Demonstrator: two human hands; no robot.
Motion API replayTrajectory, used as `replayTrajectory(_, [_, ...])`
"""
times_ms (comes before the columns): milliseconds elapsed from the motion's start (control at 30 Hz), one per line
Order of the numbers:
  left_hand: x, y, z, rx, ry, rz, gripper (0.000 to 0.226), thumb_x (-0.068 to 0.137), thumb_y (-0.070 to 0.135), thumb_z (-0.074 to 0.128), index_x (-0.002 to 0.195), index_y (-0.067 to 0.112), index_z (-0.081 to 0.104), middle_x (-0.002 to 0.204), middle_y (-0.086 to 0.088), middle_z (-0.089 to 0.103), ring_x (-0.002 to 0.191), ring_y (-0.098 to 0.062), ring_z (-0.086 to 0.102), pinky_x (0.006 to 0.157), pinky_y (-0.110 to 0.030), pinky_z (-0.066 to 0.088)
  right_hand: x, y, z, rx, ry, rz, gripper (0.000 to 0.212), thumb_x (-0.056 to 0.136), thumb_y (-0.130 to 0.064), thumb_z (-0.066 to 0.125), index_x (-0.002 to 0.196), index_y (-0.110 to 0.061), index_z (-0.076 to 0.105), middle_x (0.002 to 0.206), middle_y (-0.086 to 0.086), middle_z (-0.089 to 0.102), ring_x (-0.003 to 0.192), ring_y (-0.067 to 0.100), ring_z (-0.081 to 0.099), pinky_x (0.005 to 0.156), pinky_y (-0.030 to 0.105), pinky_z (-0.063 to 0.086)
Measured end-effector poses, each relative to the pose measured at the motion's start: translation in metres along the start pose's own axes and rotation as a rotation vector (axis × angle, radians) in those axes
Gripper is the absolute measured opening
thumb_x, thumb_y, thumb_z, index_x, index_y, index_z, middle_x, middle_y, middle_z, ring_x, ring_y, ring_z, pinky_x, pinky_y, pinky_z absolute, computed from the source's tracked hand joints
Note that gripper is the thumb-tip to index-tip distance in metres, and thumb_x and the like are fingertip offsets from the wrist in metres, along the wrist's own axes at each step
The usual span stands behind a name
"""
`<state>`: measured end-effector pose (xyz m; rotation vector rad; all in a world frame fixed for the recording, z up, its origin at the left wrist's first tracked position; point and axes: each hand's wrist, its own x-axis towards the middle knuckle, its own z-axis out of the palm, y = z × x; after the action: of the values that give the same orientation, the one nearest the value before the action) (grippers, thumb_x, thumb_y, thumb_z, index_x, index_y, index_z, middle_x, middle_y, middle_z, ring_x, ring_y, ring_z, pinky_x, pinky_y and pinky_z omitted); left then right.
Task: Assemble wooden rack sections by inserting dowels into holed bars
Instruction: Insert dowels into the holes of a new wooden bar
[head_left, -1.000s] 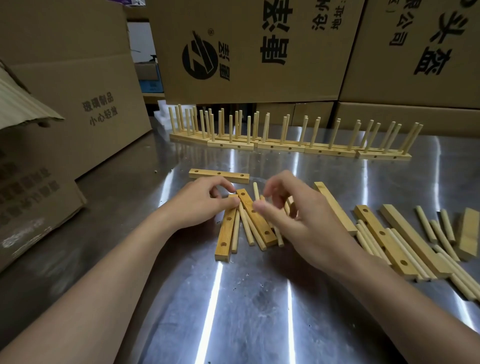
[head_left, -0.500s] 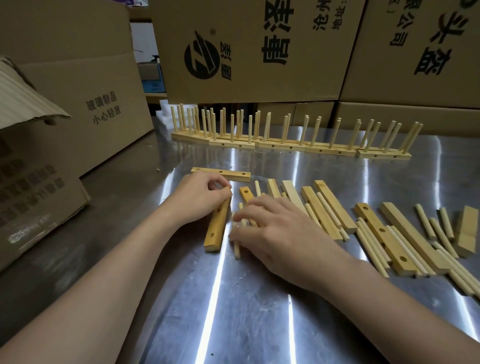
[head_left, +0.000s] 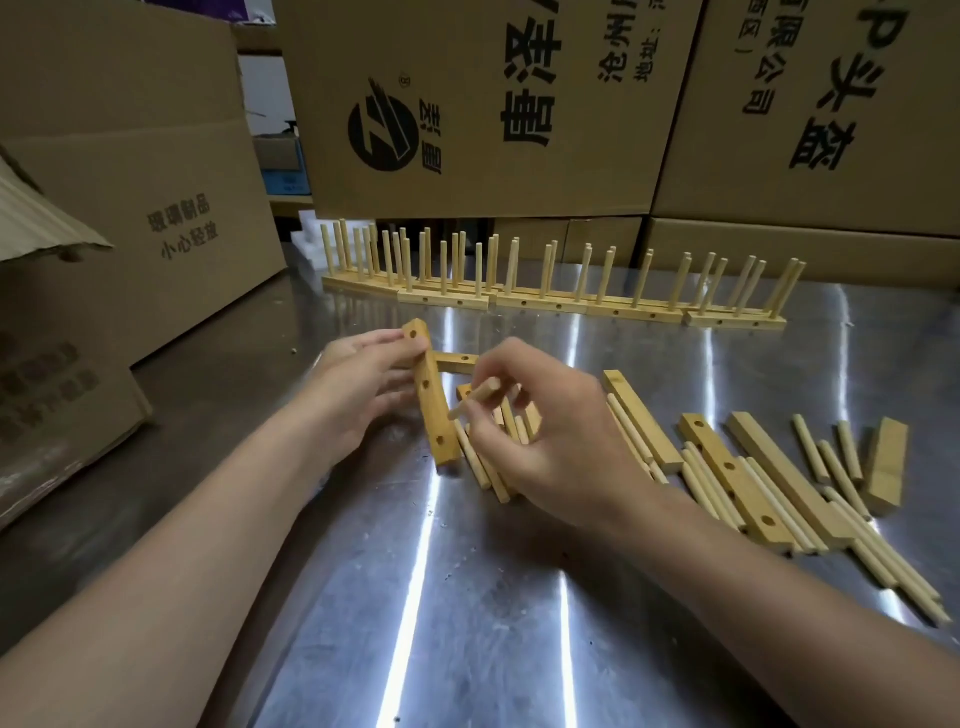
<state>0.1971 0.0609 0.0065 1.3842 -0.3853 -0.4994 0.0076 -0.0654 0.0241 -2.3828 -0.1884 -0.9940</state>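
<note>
The left grip (head_left: 363, 384) curls round a holed bar (head_left: 431, 400) and holds it steeply tilted. The bar's lower end rests on the steel counter (head_left: 467, 597), its upper end stands above the fingers, and three holes show along the face turned toward the other hand. The right grip (head_left: 550, 436) pinches a single dowel (head_left: 475, 397) between thumb and fingertips. The dowel's near tip points at the bar, just beside the stretch between the middle and lower holes; I cannot tell whether it touches.

Under the right grip lies a small heap of loose dowels (head_left: 483, 462), and a second holed bar (head_left: 460, 361) lies flat just behind the two grips. To the right, more bars and dowels (head_left: 727, 467) are scattered on the counter. Along the far edge stands a row of finished rack sections (head_left: 545, 301), dowels upright, in front of stacked cardboard boxes (head_left: 467, 104).
</note>
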Motion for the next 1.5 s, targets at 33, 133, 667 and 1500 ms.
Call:
replayTrajectory(33, [-0.002,0.001,0.001,-0.037,-0.028,-0.006,0.028,0.094,0.018,0.079,0.120,0.008,0.074,0.096,-0.007,0.080,0.091,-0.020,0.079,0.074,-0.030,0.062,-0.003,0.001,-0.001,0.069,0.036,0.077,0.010,0.095,-0.015,0.071,0.098,-0.016,0.062,0.085,-0.011,0.066,0.080,0.016,0.064,0.069,0.037,0.053])
replayTrajectory(133, [-0.007,0.003,0.005,-0.089,-0.077,-0.006,0.043,0.088,0.023,0.083,0.126,0.009,0.071,0.104,-0.008,0.081,0.101,-0.022,0.079,0.091,-0.038,0.061,-0.020,0.003,-0.007,0.195,0.113,0.195,0.012,0.096,-0.013,0.069,0.094,-0.019,0.060,0.081,-0.016,0.066,0.076,0.013,0.067,0.062,0.027,0.053])
replayTrajectory(667, [-0.040,0.001,0.042,0.064,-0.268,0.050,0.030,0.098,0.037,0.073,0.119,0.015,0.074,0.108,-0.009,0.080,0.098,-0.025,0.075,0.091,-0.049,0.060,-0.035,0.019,-0.020,0.594,0.322,0.449,0.005,0.098,-0.002,0.067,0.098,-0.005,0.063,0.089,0.009,0.072,0.081,0.019,0.076,0.066,0.025,0.059])
replayTrajectory(1500, [-0.046,-0.009,0.048,0.032,-0.323,-0.045,0.020,0.096,0.028,0.078,0.111,0.015,0.082,0.099,-0.006,0.076,0.063,-0.006,0.054,0.043,-0.018,0.040,-0.032,0.014,-0.019,0.446,0.324,0.331,0.012,0.097,-0.021,0.075,0.109,-0.020,0.076,0.101,-0.001,0.076,0.101,0.023,0.073,0.087,0.036,0.061])
